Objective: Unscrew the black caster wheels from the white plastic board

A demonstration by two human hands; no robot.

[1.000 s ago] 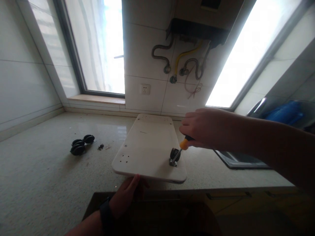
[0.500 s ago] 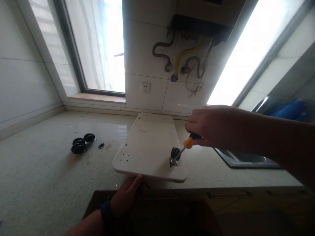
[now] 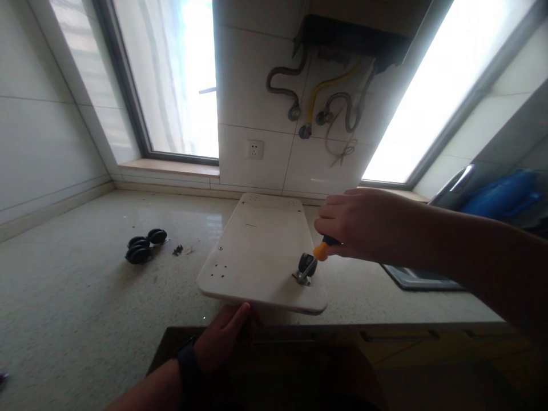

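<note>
A white board (image 3: 261, 245) with rounded corners lies flat on the counter, small screw holes near its corners. At its near right corner stands a black caster wheel (image 3: 307, 264) on a metal plate. My right hand (image 3: 349, 220) is closed around a screwdriver (image 3: 321, 251) with a yellow and black handle; its shaft slants down to the caster's plate, and the tip is hard to make out. My left hand (image 3: 226, 331) grips the board's near edge, thumb at the rim, its other fingers mostly hidden below.
Several loose black casters (image 3: 139, 251) sit on the counter (image 3: 107, 302) to the left, beside a small pile of screws (image 3: 177, 250). On the right are a metal sink (image 3: 422, 278) and a blue item (image 3: 499, 194). Hoses (image 3: 327, 85) hang on the wall behind.
My right hand and the screwdriver handle have shifted slightly left, with the shaft still at the caster's plate. The left hand keeps its place at the board's edge.
</note>
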